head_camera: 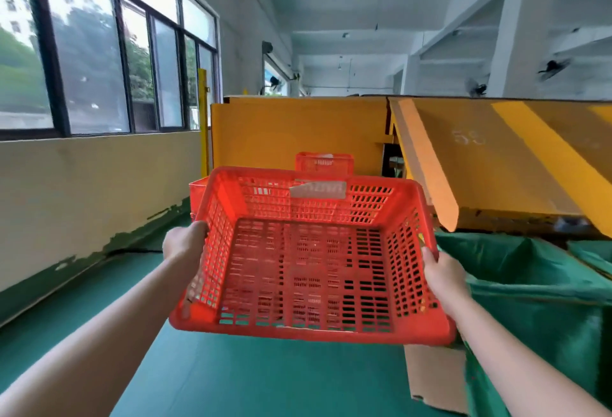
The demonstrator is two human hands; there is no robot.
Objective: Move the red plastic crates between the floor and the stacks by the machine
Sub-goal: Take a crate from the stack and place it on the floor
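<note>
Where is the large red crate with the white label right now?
In the head view the red crate is central, held above the green floor between the left hand and right hand, in front of the yellow machine.

1. One cam, head-worn, wide-angle; straight lines bow near frame edges.
2. Faces fwd and slightly down along an aisle: floor at btm, ceiling at top.
3. Nearest: forearms enter from the lower corners; left hand and right hand grip crate mid-frame, close to lens.
4. Farther: machine behind crate; windows run along left side.
</note>
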